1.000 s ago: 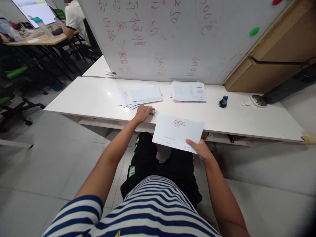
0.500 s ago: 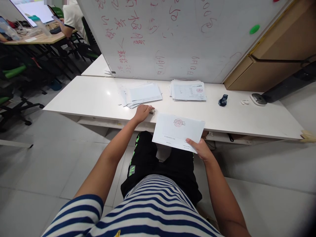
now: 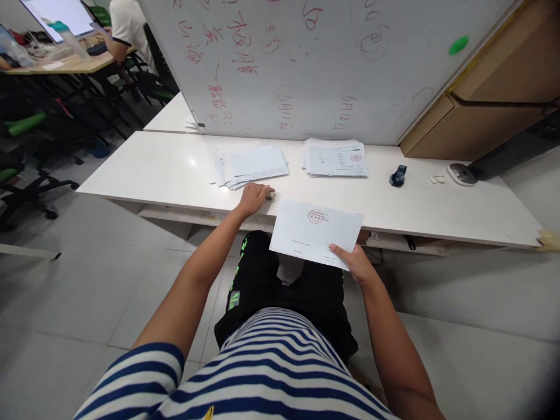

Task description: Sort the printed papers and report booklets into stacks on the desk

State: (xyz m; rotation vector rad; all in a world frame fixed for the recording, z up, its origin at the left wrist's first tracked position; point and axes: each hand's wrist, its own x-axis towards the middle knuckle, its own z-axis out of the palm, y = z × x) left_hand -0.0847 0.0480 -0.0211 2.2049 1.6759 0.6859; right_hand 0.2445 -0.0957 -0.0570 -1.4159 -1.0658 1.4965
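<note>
On the white surface (image 3: 166, 166) below the whiteboard (image 3: 324, 70), set two paper piles (image 3: 258, 161) back, apparently within reach. Clamped the printed paper (image 3: 301, 230) in the right hand (image 3: 360, 266) over the front edge, thumb near a corner, leaving most print uncovered. Rested the left hand (image 3: 254, 199) at a small object (image 3: 270, 196), perhaps steadying it; could not tell whether gripped or merely touched.

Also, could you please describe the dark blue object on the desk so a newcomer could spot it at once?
On the long white desk below the whiteboard, look right of the red-stamped paper stack. The small, lumpy object there is dark blue, whereas the little item to its right is white.
</note>
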